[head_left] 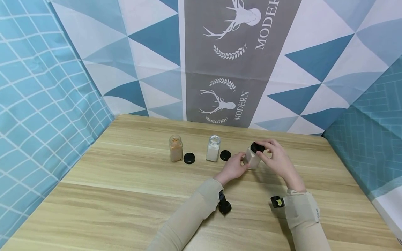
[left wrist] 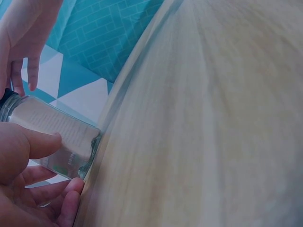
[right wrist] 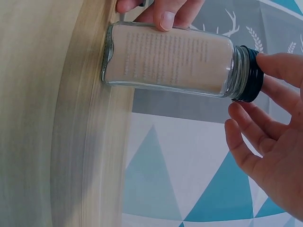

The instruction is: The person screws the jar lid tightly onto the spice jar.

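Note:
A square glass spice jar point(right wrist: 165, 61) of pale powder, printed with small text, stands upright on the table at the right. My left hand point(head_left: 234, 167) grips its body, thumb on one side and fingers on the other. On the jar's neck sits a black lid point(right wrist: 253, 74), which my right hand point(head_left: 277, 158) pinches between thumb and fingers. In the left wrist view the jar point(left wrist: 61, 127) shows through the left hand's grasp, its base at the tabletop.
To the left stand an uncapped jar of white powder point(head_left: 213, 150) and an uncapped jar of orange-brown contents point(head_left: 176, 150). Black lids lie beside them, one lid point(head_left: 225, 155) near the white jar, another lid point(head_left: 189, 158) near the orange one. Patterned cloth point(head_left: 157, 45) borders the wooden table point(head_left: 125, 195).

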The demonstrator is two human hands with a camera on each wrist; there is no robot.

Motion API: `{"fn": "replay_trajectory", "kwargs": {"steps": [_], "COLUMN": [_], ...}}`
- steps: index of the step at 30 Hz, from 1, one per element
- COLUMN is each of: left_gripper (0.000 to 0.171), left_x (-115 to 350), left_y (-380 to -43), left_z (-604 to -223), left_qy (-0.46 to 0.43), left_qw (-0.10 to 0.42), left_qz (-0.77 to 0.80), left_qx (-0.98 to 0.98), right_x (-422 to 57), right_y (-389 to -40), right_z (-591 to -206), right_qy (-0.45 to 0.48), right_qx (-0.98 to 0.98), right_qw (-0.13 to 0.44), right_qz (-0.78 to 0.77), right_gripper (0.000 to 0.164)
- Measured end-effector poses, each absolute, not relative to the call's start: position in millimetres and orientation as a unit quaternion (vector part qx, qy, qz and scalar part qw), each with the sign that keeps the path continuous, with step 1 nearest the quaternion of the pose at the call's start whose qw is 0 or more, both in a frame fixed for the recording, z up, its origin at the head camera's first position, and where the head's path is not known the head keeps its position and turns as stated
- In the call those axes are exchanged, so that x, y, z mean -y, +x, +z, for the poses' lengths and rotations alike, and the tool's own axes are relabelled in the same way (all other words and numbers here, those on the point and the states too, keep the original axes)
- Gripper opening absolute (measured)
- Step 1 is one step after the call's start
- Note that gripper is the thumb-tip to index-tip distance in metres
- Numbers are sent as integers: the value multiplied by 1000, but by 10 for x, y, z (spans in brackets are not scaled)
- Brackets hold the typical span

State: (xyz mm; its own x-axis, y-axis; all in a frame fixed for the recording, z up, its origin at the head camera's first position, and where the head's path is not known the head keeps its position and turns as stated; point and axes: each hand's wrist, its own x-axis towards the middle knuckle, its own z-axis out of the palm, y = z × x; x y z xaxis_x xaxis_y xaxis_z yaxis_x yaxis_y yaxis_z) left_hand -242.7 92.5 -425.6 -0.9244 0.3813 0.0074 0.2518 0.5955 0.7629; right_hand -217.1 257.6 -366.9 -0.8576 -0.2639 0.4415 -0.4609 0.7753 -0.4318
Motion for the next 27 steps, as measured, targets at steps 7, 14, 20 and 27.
{"fn": "replay_trajectory", "kwargs": {"steps": [7, 14, 20, 27], "left_gripper": [48, 48, 46, 47], "left_x": [-923, -925, -920, -919], "left_y": [-2431, -2429, -2407, -2390], "left_z": [-4253, -4249, -4221, -4206], "left_qy": [177, 181, 180, 180], "left_qw": [81, 77, 72, 70], "left_qz": [414, 412, 408, 408], "left_qx": [-889, -890, -892, -892], "right_x": [-2575, -2566, -2569, -2573], "right_y": [-2172, -2169, -2168, -2170], "right_z": [-3669, -3666, -3670, -3670], "right_qy": [192, 179, 170, 175], "right_qx": [925, 927, 931, 931], "right_qw": [187, 185, 185, 175], "right_qz": [268, 272, 266, 267], "right_gripper": [35, 36, 38, 44]}}
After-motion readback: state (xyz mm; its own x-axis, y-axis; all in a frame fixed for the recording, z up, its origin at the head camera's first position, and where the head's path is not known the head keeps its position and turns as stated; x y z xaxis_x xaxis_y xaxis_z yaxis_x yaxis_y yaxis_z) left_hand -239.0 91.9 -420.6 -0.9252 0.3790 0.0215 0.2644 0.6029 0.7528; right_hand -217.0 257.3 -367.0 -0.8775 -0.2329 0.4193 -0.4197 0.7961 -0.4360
